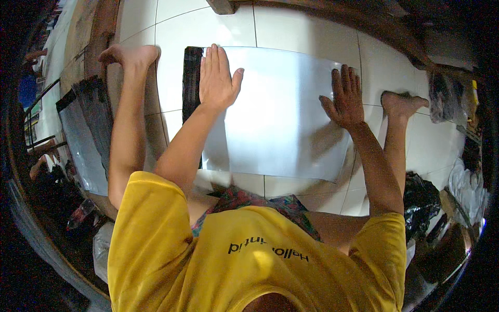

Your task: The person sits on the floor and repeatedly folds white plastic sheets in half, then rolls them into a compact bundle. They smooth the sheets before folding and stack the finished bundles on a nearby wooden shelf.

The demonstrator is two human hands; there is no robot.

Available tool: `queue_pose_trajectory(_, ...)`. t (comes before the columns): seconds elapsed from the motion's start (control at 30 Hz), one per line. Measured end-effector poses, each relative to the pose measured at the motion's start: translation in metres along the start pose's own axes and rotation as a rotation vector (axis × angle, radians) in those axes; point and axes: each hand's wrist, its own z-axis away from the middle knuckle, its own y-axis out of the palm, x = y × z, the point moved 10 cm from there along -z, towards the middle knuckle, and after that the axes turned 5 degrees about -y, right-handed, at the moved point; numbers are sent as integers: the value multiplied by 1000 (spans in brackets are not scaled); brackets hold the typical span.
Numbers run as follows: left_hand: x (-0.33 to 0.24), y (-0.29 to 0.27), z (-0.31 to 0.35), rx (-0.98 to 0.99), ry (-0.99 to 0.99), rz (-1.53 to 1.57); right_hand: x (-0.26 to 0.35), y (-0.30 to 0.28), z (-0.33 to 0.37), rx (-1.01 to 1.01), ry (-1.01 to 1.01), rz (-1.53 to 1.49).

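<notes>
Translucent plastic sheet (280, 119) lies on the tiled floor (171, 31) under my left hand (217, 78) and right hand (345, 96), both flat, open, gripping nothing.

Open white tile floor (306, 31) beyond the clear plastic sheet (280, 114) and between it and both feet. Left flank crowded by a stack of sheets (86, 140); right flank blocked by black bags (418, 200) and clutter.

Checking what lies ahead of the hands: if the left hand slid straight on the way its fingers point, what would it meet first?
The left hand lies flat on the translucent plastic sheet, fingertips at its far edge. Straight on, it would slide onto bare white floor tile; the way looks free, though the wooden piece lies farther.
</notes>
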Motion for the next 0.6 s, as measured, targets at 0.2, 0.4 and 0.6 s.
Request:
queue_pose_trajectory(0.2,-43,-26,33,-46,196,61,58,-31,0,-53,-124,236)
queue_pose_trajectory(0.4,-134,-23,226,303,858,210,207,-26,83,396,-233,-337)
queue_pose_trajectory(0.6,-119,-18,239,203,690,166,238,-16,108,261,-258,-48)
